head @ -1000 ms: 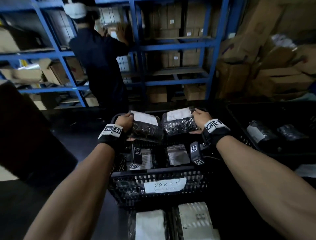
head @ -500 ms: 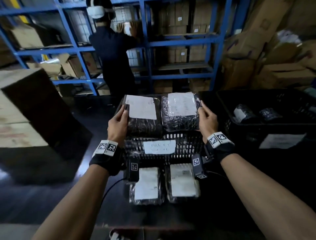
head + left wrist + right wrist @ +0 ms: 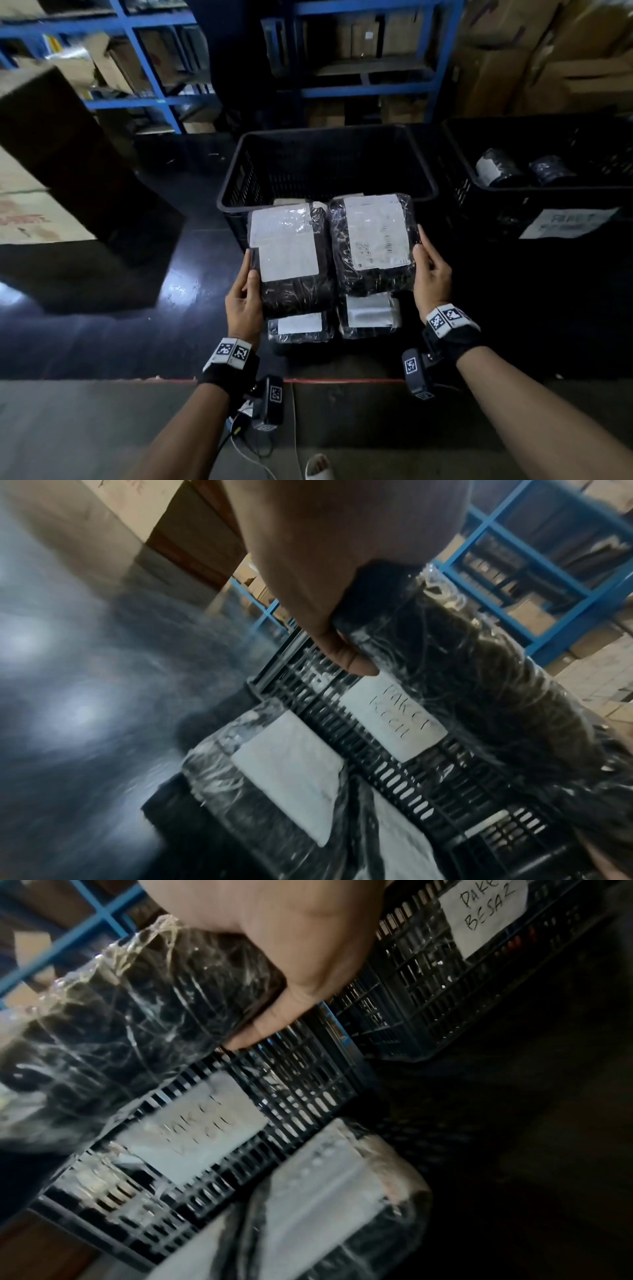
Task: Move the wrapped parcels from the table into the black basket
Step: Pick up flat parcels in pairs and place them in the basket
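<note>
I hold two black parcels wrapped in clear film, each with a white label, side by side at the near rim of the black basket (image 3: pixel 329 132). My left hand (image 3: pixel 248 274) grips the left parcel (image 3: pixel 291 253) by its outer edge, thumb on top. In the same way my right hand (image 3: pixel 423 253) grips the right parcel (image 3: pixel 373 240). Two more wrapped parcels (image 3: pixel 301 327) (image 3: pixel 371 315) lie on the dark table below them. The left wrist view shows my thumb (image 3: pixel 352 658) on the held parcel (image 3: pixel 479 669). The right wrist view shows my fingers (image 3: pixel 267 1026) under the other parcel (image 3: pixel 137 1015).
A second black basket (image 3: pixel 548 192) with dark wrapped rolls (image 3: pixel 496 169) stands to the right, with a paper label on it. A large cardboard box (image 3: pixel 68 154) sits on the table at left. Blue shelving (image 3: pixel 359 89) runs behind. The table's front edge (image 3: pixel 342 380) is close to me.
Both held parcels came back toward me, from above the basket's far part to its near rim. The view tilted down and the person at the shelves left the frame.
</note>
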